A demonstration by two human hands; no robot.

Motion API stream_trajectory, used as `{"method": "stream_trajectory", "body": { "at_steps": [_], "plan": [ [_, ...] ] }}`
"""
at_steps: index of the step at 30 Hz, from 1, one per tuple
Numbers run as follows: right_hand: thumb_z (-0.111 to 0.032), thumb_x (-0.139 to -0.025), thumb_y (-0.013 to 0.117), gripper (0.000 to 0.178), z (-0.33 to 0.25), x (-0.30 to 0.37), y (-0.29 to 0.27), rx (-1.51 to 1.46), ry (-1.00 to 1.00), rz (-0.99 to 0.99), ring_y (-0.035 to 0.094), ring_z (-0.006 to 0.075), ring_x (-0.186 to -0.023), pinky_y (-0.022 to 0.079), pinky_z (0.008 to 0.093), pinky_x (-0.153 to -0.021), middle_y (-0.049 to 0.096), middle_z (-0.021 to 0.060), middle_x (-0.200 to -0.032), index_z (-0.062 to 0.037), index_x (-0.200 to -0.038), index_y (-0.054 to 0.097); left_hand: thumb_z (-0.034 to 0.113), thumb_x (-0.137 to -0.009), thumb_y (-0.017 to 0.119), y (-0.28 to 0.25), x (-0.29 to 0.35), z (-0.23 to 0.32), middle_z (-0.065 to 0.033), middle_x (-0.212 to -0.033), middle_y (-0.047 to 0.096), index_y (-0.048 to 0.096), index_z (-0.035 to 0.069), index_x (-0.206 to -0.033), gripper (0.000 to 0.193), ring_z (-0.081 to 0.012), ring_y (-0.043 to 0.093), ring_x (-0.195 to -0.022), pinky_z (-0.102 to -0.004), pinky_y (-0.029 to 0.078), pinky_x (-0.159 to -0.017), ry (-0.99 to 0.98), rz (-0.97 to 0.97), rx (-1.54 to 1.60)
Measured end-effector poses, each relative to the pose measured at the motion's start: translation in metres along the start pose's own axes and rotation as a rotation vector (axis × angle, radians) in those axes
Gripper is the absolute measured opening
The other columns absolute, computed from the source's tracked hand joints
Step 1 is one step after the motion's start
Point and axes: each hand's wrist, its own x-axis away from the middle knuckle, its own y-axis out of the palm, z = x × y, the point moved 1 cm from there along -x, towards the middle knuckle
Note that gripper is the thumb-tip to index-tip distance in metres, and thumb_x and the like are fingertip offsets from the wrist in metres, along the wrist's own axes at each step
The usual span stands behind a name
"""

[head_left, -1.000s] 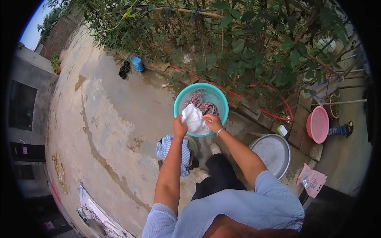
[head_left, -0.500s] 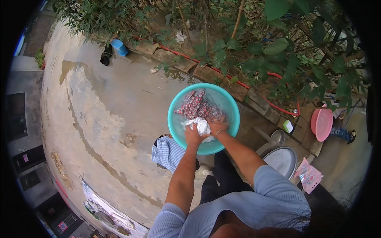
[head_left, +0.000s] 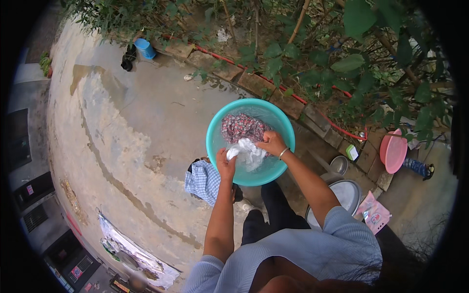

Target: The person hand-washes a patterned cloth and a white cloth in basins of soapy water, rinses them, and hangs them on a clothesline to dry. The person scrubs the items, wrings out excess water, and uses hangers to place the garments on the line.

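A turquoise basin (head_left: 289, 163) with water in it stands in front of me. A wet white cloth (head_left: 249, 153) lies bunched in its near part. Beyond it is a crumpled red, white and dark patterned cloth (head_left: 243, 127). My left hand (head_left: 225, 165) is closed on the left end of the white cloth at the basin's near-left side. On the other side, my right hand (head_left: 272, 144) has its fingers pinched at the white cloth's right edge, close to the patterned one. A bracelet sits on the right wrist.
A blue checked cloth (head_left: 203, 181) lies over something left of the basin. At right are a metal basin (head_left: 354, 190), a small metal bowl (head_left: 339, 165), a pink basin (head_left: 394, 151) and a pink bag (head_left: 373, 213). Bricks and a red hose (head_left: 266, 78) edge the plants; a blue bucket (head_left: 145, 49) stands far left.
Both hands have come up from pressing the white cloth and moved apart. The left shifted left and the right rose slightly; the white cloth is now spread looser between them.
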Motion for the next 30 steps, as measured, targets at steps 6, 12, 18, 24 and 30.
{"method": "stream_trajectory", "body": {
  "at_steps": [6,12,18,24,30],
  "plan": [
    [-0.003,-0.068,0.065,0.036,-0.095,0.05,-0.039,-0.35,-0.046,0.181,0.028,0.008,-0.05,0.026,0.028,-0.045,0.029,0.001,-0.051,-0.0047,-0.056,0.031,0.03,-0.094,0.047,-0.027,0.048,0.041,-0.0138,-0.117,0.056,0.046,-0.003,-0.122,0.043,-0.0266,0.056,-0.107,-0.0407,0.044,-0.094,-0.398,0.002,0.972],
    [-0.001,-0.071,0.07,0.035,-0.176,0.071,-0.085,-0.488,-0.202,0.228,0.033,0.0058,-0.056,0.029,0.0231,-0.05,0.036,-0.0029,-0.059,-0.0067,-0.062,0.037,0.03,-0.094,0.048,-0.04,0.055,0.056,-0.017,-0.114,0.057,0.047,-0.004,-0.119,0.042,-0.0274,0.06,-0.1,-0.0396,0.049,-0.087,-0.437,0.003,1.091],
    [-0.007,-0.067,0.078,0.036,-0.252,0.087,-0.119,-0.585,-0.353,0.204,0.036,0.0045,-0.058,0.032,0.0206,-0.053,0.041,-0.0038,-0.063,-0.0086,-0.064,0.042,0.021,-0.086,0.062,-0.029,0.047,0.048,-0.0157,-0.117,0.055,0.046,0.004,-0.125,0.046,-0.0252,0.057,-0.103,-0.0372,0.048,-0.087,-0.122,-0.109,0.178],
    [-0.008,-0.068,0.079,0.041,-0.304,0.093,-0.139,-0.86,-0.47,0.065,0.041,0.0028,-0.065,0.034,0.0177,-0.057,0.045,-0.001,-0.073,-0.0057,-0.096,0.049,0.02,-0.092,0.051,-0.001,0.028,0.103,-0.0114,-0.13,0.047,0.042,0.007,-0.131,0.043,-0.0228,0.051,-0.113,-0.0359,0.044,-0.093,-0.374,-0.39,1.261],
    [0.005,-0.071,0.068,0.05,-0.248,0.071,-0.123,-0.574,-0.201,-0.024,0.044,0.0049,-0.066,0.038,0.0205,-0.06,0.045,-0.0005,-0.074,-0.0021,-0.116,0.048,0.023,-0.094,0.047,-0.011,0.025,0.121,-0.0125,-0.108,0.061,0.049,-0.001,-0.121,0.036,-0.0215,0.063,-0.092,-0.0326,0.054,-0.077,-0.363,-0.242,1.382]
  ]
}}
